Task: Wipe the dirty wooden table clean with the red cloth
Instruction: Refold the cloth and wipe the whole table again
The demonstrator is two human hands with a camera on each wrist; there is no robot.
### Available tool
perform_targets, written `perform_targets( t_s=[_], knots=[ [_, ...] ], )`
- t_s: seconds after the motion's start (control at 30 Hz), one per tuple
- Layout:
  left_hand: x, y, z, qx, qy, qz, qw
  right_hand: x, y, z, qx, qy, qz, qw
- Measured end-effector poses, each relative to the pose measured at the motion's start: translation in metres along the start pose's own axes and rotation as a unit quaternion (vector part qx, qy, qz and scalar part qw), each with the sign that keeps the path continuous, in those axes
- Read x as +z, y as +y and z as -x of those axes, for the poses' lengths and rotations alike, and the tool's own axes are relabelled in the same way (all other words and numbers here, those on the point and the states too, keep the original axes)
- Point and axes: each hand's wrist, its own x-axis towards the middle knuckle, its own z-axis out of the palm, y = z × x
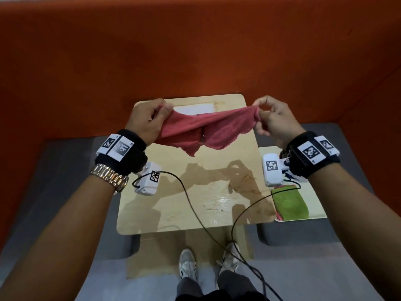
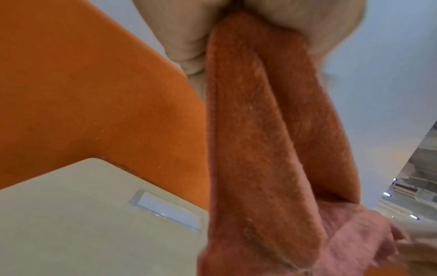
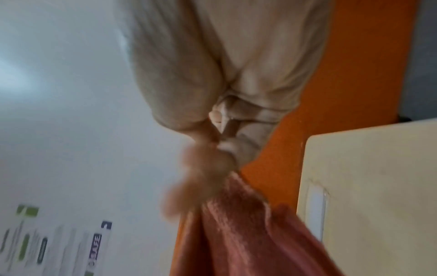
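Both hands (image 1: pixel 147 122) (image 1: pixel 273 122) stretch red cloth (image 1: pixel 201 131) above table (image 1: pixel 195 205).

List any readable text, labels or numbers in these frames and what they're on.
No words can be read.
Wristbands: black-and-white square marker patterns, no words; tiny corner marks too small to read.
White wrist camera units: the same kind of marker, no text.
Poster in the right wrist view: green and blue labels, too blurred to read.
White strip on the wooden table: blank.
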Motion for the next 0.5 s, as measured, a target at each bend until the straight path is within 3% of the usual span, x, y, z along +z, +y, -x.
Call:
perform_targets(
  t_s=[0.1,0.2,0.27,0.33,0.37,0.5],
  knots=[
    [-0.002,-0.002,0.007,-0.063,-0.104,0.024,0.992,0.002,0.001,-0.002,0.073,-0.018,-0.057,0.996],
    [-0.005,-0.015,0.01,-0.086,-0.188,-0.081,0.975,-0.001,0.007,-0.011,0.047,-0.023,-0.005,0.999],
    [-0.005,-0.027,0.009,-0.082,-0.19,-0.153,0.966,-0.006,0.014,-0.017,-0.025,-0.063,0.17,0.983],
    [-0.005,-0.039,0.009,-0.067,-0.167,-0.195,0.964,-0.008,0.021,-0.02,-0.085,-0.09,0.385,0.915],
    [-0.004,-0.046,0.01,-0.061,-0.149,-0.204,0.966,-0.007,0.025,-0.022,-0.101,-0.077,0.441,0.888],
    [0.002,-0.058,0.009,-0.021,-0.093,-0.247,0.964,0.007,0.037,-0.034,-0.223,0.01,0.489,0.843]
  ],
)
